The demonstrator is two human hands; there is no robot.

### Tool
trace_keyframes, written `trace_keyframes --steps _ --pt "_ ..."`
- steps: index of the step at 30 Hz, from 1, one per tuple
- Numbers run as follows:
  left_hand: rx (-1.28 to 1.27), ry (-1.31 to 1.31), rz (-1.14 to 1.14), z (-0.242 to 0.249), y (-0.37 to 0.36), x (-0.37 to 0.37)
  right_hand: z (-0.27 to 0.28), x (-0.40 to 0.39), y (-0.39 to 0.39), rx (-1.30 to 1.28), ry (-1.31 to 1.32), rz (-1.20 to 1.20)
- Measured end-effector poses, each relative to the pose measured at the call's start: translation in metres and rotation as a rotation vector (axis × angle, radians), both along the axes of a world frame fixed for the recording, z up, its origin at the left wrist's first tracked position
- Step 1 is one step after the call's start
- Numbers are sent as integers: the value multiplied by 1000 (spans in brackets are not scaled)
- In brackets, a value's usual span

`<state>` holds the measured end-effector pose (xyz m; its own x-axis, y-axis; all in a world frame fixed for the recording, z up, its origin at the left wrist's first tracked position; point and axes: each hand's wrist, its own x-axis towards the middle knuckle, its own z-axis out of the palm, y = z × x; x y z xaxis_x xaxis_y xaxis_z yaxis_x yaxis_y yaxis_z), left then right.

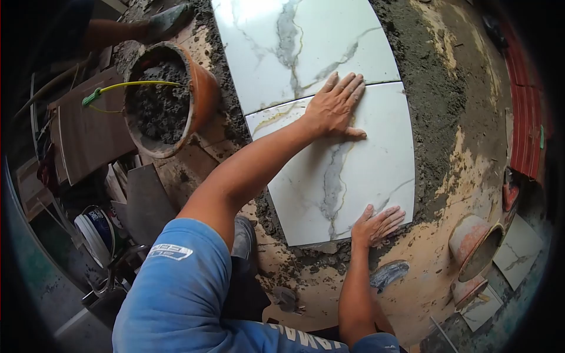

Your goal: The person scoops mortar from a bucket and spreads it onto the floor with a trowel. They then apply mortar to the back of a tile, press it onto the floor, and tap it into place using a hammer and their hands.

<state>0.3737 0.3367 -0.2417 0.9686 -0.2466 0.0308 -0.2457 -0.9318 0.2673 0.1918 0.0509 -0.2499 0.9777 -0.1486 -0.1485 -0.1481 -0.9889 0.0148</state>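
My left hand point(337, 110) lies flat, fingers outstretched, on a white marble-patterned floor tile point(371, 156) with grey and gold veins. Its fingertips cross the joint onto a second, matching tile point(329, 41) on the far side. Near the close edge of the first tile, my right hand point(378, 225) rests palm down with its fingers extended. Neither hand grips anything. Wet grey mortar point(438, 112) shows along the sides of both tiles.
An orange bucket point(203, 97) of mortar with a yellow handle stands at left, near another person's foot point(168, 23). Board pieces point(94, 135) and a white pail point(94, 235) are left. At right are a mortar-stained bucket point(474, 244), tile pieces point(518, 250) and red ribbed sheets point(524, 123).
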Motion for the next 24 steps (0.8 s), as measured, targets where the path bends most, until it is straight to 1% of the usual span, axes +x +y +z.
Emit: trace_keyframes --steps 4,8,13,16,19,21,22,24 --pt "-49 -34 -10 -2 2 -4 -2 -2 2 -29 -51 27" --pt "-55 -86 3 -4 4 -5 -5 -3 14 9 -102 34" --pt "-92 -155 6 -17 12 -10 -8 -3 14 44 -64 6" --pt "-19 -150 15 -22 7 -11 -4 -3 16 92 -40 -27" --pt "82 -188 15 -27 11 -10 -6 -3 14 58 -34 -40" --pt "-136 57 -26 5 21 -14 -8 -2 14 56 -30 -20" --pt "-142 63 -33 3 21 -19 -10 -2 13 78 -48 -16" --pt "-62 -2 -6 -3 23 -20 -12 -4 11 67 -56 -17"
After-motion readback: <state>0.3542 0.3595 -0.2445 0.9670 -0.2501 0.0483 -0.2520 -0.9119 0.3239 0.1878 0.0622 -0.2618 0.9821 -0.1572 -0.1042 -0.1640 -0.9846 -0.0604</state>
